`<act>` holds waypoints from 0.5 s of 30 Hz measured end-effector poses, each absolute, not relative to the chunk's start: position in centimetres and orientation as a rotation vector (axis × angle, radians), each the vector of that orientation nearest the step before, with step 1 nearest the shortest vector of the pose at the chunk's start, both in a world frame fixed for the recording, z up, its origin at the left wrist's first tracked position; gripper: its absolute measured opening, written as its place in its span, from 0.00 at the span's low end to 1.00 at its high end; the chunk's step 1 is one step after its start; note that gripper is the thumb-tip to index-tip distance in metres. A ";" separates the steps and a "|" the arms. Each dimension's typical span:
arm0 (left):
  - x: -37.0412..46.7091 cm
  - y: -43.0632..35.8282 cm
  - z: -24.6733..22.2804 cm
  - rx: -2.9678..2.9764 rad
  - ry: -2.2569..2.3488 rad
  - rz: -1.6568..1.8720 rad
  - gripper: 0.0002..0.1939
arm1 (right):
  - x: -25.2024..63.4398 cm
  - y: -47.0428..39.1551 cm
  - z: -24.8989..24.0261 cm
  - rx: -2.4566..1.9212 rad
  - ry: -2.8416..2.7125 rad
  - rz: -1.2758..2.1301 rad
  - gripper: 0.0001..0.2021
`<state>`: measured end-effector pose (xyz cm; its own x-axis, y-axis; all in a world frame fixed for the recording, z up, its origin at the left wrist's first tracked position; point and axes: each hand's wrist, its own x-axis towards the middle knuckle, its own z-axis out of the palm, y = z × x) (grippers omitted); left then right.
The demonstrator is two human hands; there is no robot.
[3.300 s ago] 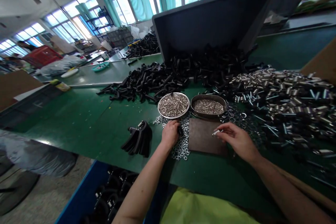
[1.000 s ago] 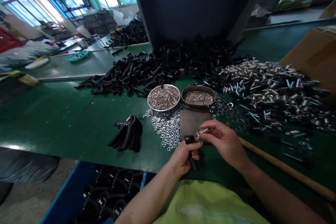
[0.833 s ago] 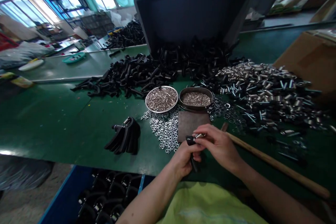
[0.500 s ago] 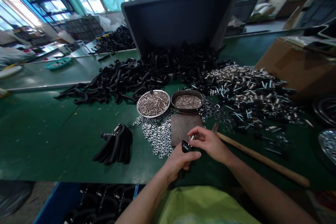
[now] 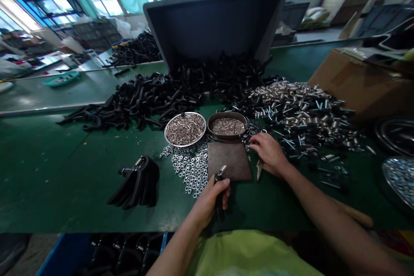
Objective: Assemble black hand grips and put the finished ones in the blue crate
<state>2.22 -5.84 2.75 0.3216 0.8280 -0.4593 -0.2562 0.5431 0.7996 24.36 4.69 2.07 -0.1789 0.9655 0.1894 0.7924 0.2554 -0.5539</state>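
Observation:
My left hand is wrapped round a black curved lever handle, held upright at the near edge of a dark metal plate. A small silver coil spring sticks up from the handle's top. My right hand is right of the plate, over scattered small metal rings. Its thumb and fingers are drawn together, and whatever may be between the tips is too small to make out. Under the right wrist and forearm lies a hammer, its middle hidden.
Silver nuts lie left of the plate. Behind stand a round dish and an oval tin of small metal parts. Black levers are stacked left. A grey bin, metal part heap and cardboard box lie farther off.
My right hand has left the spring and moved right and away to the rings. My left hand still holds the lever handle, now turned more upright, with the spring in plain sight.

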 end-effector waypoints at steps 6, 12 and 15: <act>1.1 -5.1 2.5 0.724 1.081 0.821 0.25 | 26.6 7.0 0.7 -1.673 -2.071 0.283 0.06; 2.3 -4.4 1.9 0.501 1.045 0.825 0.30 | 21.3 2.0 3.8 -1.303 -1.661 1.141 0.07; 3.2 -4.2 1.9 0.439 0.983 0.806 0.33 | 18.4 -1.1 4.9 -1.254 -1.689 1.268 0.05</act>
